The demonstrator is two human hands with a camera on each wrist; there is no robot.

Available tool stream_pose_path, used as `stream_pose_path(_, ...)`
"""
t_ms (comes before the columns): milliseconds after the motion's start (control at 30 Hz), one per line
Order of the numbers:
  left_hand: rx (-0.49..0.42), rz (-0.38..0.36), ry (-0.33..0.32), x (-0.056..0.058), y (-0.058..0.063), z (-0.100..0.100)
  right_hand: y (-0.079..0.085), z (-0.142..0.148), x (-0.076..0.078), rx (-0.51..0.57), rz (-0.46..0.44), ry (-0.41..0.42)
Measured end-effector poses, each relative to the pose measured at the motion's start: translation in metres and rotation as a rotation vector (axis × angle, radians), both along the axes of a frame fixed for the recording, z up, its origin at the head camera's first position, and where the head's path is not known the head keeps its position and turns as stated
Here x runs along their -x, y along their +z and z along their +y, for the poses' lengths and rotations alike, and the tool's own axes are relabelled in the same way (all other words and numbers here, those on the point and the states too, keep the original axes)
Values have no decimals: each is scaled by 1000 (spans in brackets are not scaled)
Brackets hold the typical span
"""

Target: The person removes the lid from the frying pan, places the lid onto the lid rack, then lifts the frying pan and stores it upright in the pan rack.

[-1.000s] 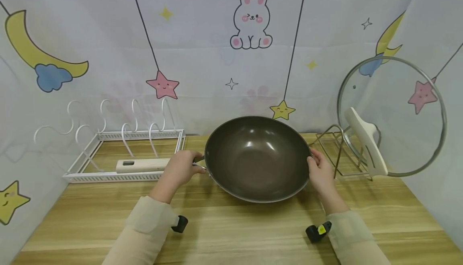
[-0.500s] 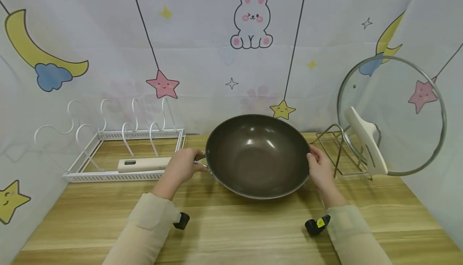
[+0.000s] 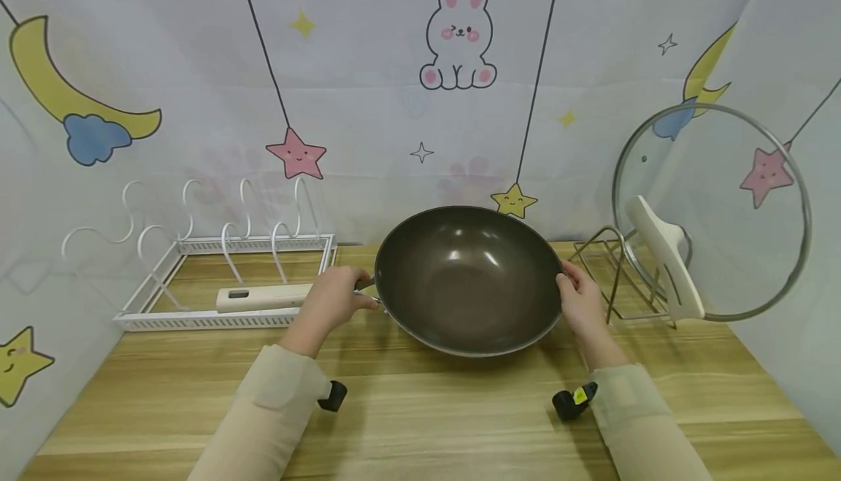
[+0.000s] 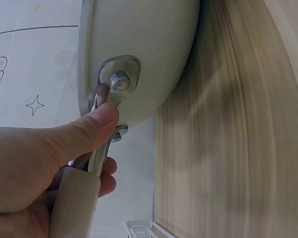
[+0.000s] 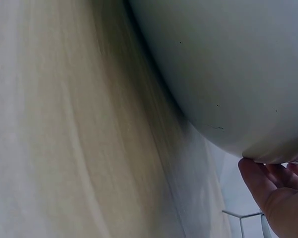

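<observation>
A wok (image 3: 468, 284) with a dark brown inside and a cream outside sits mid-table, its open top facing the head camera. Its cream handle (image 3: 263, 298) points left, over the front rail of a white rack. My left hand (image 3: 333, 302) grips the handle's metal bracket where it joins the wok; in the left wrist view the thumb of the left hand (image 4: 35, 163) presses on this metal, with fingers behind. At the right rim, my right hand (image 3: 581, 306) pinches the wok's edge. The right wrist view has the fingertips of the right hand (image 5: 283, 198) against the cream outer wall.
A white wire rack (image 3: 210, 320) with curved hooks stands at the left. At the right, a metal stand (image 3: 617, 276) holds a glass lid (image 3: 729, 247) upright, its cream handle facing forward. A patterned cloth (image 3: 394, 101) hangs behind the wooden table (image 3: 460, 422).
The wok has shifted slightly back and to the right, and its near rim stands a little higher in view. Both hands have kept their hold and moved along with it.
</observation>
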State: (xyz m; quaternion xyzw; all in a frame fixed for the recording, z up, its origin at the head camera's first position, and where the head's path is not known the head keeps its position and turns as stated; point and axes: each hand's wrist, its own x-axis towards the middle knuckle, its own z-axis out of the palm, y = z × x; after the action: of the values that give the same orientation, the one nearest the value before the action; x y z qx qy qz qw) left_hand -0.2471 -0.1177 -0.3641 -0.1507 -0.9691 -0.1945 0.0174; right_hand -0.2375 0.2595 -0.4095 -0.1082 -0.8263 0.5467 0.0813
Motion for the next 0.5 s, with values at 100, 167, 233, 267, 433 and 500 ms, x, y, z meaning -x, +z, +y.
stream_pose_path(100, 3, 0, 0, 0, 1, 1, 0, 1, 2, -5, 3, 2)
stream_pose_path(167, 3, -1, 1, 1, 2, 1, 1, 1, 3, -5, 2, 5)
stream_pose_path(233, 3, -1, 4, 1, 2, 1, 1, 1, 4, -3, 0, 10)
stream_pose_path(267, 4, -1, 7, 2, 2, 2, 1, 2, 5, 0, -2, 11)
stream_pose_path(433, 7, 3, 9, 3, 0, 2, 1, 2, 8, 17, -5, 12)
stream_pose_path(500, 7, 2, 10, 4, -1, 2, 1, 2, 9, 20, -5, 12)
